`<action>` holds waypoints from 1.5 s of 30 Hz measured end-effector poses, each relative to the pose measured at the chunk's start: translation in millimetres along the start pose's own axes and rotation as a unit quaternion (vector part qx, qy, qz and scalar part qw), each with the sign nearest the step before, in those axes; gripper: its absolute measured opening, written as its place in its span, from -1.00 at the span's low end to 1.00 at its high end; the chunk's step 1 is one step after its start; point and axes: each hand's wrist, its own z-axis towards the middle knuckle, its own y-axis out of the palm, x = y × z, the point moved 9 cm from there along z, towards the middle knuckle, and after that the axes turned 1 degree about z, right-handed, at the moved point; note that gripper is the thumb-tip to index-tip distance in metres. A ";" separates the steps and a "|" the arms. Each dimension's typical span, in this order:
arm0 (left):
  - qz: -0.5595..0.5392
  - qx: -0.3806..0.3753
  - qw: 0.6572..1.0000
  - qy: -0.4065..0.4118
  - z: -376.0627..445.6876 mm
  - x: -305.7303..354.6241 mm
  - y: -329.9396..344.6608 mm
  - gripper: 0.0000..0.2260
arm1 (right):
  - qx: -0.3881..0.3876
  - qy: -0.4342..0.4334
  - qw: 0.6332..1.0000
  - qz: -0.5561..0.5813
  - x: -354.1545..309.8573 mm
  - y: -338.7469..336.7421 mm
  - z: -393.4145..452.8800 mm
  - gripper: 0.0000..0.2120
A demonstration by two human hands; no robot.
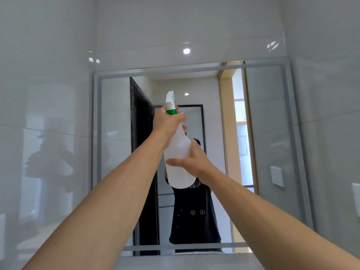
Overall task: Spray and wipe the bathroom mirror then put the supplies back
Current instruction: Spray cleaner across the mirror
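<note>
Your forearms reach up: left hand (168, 121) grips the spray bottle (179, 152) neck, right hand (192, 158) cups its body before the mirror (120, 117). Spraying seems underway; wiping and stowing remain.

Glossy grey wall tiles (48, 94), white wall plate (276, 175)

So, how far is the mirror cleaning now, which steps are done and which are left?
Spraying is in hand: the left hand grips the neck of the spray bottle at its green collar, the right hand steadies its body, and the nozzle points at the mirror. A few droplets show low on the glass, so some spray has landed. No cloth is in view; wiping and putting the supplies back are left.
</note>
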 end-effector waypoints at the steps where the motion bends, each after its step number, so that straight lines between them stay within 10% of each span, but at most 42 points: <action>1: 0.001 0.000 1.000 -0.002 0.4 -0.9 5.8 -0.78 | 0.005 0.003 1.000 -0.006 2.3 -5.6 -1.5 -0.25; 45: -0.089 -0.144 0.985 -0.024 -44.6 27.5 218.4 -0.72 | 0.139 0.085 0.980 -0.117 38.9 -214.7 -79.5 -0.32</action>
